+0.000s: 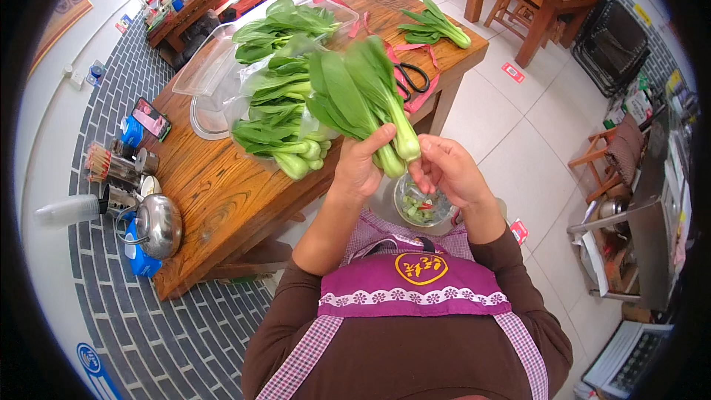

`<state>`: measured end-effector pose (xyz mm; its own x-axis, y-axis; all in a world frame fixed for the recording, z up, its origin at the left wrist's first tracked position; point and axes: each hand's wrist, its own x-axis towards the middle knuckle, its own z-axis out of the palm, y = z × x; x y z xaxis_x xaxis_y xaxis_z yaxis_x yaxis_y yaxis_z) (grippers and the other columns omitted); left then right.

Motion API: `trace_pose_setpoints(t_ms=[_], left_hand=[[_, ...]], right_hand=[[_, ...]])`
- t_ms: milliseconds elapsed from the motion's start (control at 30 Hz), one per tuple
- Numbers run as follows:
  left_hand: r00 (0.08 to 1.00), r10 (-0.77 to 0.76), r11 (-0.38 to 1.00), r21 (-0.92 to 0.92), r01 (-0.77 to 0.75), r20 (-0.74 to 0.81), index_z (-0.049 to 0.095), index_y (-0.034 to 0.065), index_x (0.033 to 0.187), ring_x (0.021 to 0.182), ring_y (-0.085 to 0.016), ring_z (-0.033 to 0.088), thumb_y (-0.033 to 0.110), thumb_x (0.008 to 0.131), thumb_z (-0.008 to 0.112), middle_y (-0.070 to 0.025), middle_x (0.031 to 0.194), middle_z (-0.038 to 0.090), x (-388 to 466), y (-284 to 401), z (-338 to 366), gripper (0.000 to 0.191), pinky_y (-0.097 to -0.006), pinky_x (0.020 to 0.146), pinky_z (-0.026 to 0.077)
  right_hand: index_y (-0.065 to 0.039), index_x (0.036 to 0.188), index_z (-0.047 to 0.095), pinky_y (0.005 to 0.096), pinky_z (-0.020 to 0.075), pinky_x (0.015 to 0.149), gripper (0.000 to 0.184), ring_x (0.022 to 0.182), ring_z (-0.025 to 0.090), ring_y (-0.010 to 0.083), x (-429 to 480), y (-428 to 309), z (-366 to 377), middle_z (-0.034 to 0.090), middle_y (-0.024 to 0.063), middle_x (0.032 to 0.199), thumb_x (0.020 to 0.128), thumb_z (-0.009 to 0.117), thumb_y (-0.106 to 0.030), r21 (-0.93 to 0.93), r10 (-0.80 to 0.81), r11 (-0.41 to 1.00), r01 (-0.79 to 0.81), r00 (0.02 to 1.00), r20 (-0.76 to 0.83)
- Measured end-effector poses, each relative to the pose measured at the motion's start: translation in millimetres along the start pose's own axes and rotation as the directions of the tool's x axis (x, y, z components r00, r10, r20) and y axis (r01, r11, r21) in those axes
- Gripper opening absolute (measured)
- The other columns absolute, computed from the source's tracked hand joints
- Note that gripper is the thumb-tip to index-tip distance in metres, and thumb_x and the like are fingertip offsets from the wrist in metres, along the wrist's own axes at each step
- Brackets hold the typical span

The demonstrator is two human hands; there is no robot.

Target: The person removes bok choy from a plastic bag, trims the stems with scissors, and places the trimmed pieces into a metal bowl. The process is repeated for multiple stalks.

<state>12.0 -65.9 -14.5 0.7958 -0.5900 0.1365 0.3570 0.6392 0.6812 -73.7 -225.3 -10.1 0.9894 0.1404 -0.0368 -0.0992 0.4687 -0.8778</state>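
My left hand grips green bok choy by the stalks, thumb across them, with the leaves pointing away from me. At the pale base of the right-hand head, the bent fingers of my right hand pinch its edge. Just beyond, a plastic bag holds a pile of bok choy on the wooden table. One more bok choy lies near the far right corner. Below my hands is a round container with green trimmings and a red bit inside.
Black-handled scissors lie among pink straps. A clear plastic box and lid are at left. A metal kettle, toothpick holder and propped phone line the table's wall side.
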Motion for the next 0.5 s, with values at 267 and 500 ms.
trace_pose_setpoints(t_ms=[267,500], left_hand=[[0.991,0.107,0.992,0.083,-0.100,-0.082,0.049,0.0025,0.136,0.103,-0.021,0.064,0.007,0.093,0.065,-0.0131,0.123,0.063,-1,5,-11,0.046,-0.0363,0.089,0.056],[0.990,0.067,0.959,-0.280,-0.029,0.126,0.043,0.0098,0.143,0.089,-0.018,0.056,0.024,0.097,0.064,-0.0036,0.118,0.062,-14,33,-16,0.052,-0.0376,0.078,0.052]], right_hand=[[-0.001,0.101,0.062,0.0195,0.0420,0.051,0.011,0.058,0.053,0.0055,19,13,-27,0.058,-0.0006,0.072,0.100,0.053,-0.007,-0.446,-0.420,0.851,0.275,0.868,-0.265],[-0.001,0.096,0.064,0.0471,0.0543,0.068,0.018,0.072,0.067,0.0352,162,10,-88,0.069,0.0177,0.085,0.086,0.066,-0.017,-0.984,-0.691,-0.179,-0.004,0.712,0.123]])
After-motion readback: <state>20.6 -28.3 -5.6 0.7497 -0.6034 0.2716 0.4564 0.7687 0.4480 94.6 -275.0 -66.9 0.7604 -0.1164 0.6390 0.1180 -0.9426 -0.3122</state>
